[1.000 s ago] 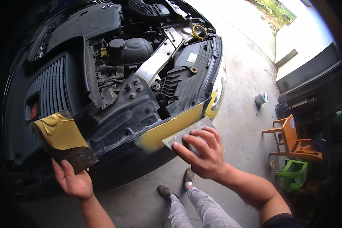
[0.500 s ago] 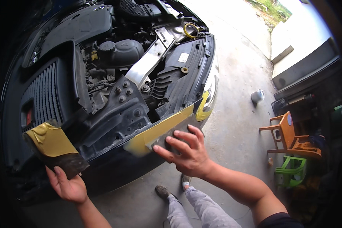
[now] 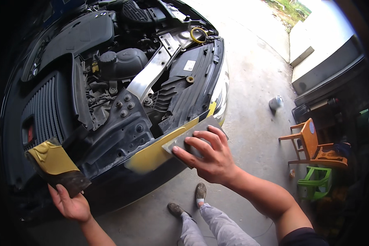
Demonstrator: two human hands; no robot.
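Observation:
My left hand holds up a dark flat plate by its lower edge, with the thumb in front. A thick layer of yellow body filler covers the plate's upper part. My right hand, fingers spread along its back, presses a dark grey flat spreader at the edge of the car's dark fender. A yellow filler strip runs along that edge and passes behind the spreader, which hides part of it. The strip's left end is smeared thin.
The engine bay lies open, with a black engine cover and a bare metal brace. A yellow tape roll rests near the headlight. A bucket, an orange chair and a green stool stand at right.
My right hand and the spreader have moved right along the fender edge toward the headlight, uncovering more of the yellow strip. The car sits slightly further left in view. My left hand keeps its hold.

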